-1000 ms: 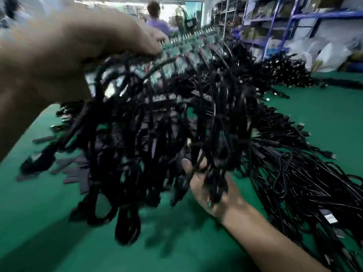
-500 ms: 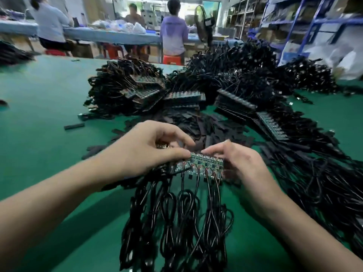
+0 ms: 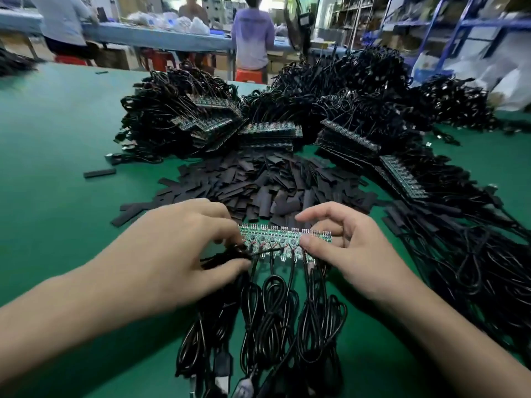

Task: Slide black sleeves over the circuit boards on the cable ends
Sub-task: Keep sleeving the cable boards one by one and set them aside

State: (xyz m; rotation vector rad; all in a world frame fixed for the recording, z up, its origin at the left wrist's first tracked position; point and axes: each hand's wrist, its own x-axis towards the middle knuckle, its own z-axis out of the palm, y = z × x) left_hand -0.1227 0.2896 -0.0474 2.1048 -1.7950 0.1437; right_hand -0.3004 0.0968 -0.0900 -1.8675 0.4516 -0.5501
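A strip of several joined green circuit boards (image 3: 275, 239) lies on the green table (image 3: 57, 173) just in front of me, each board with a black coiled cable (image 3: 275, 320) trailing toward me. My left hand (image 3: 184, 254) pinches the strip's left end and a loose black cable end. The right end of the strip is held by my right hand (image 3: 344, 251), thumb on top. A heap of flat black sleeves (image 3: 258, 182) lies directly beyond the strip.
Stacks of more board strips with cable bundles (image 3: 270, 133) ring the sleeve heap at the back and right. A mass of black cables (image 3: 474, 254) covers the right side. One stray sleeve (image 3: 99, 172) lies at left. People stand at a far bench.
The cable bundle was held up in the air a second ago; now it lies flat on the table. Both hands have spread to the ends of the board strip.
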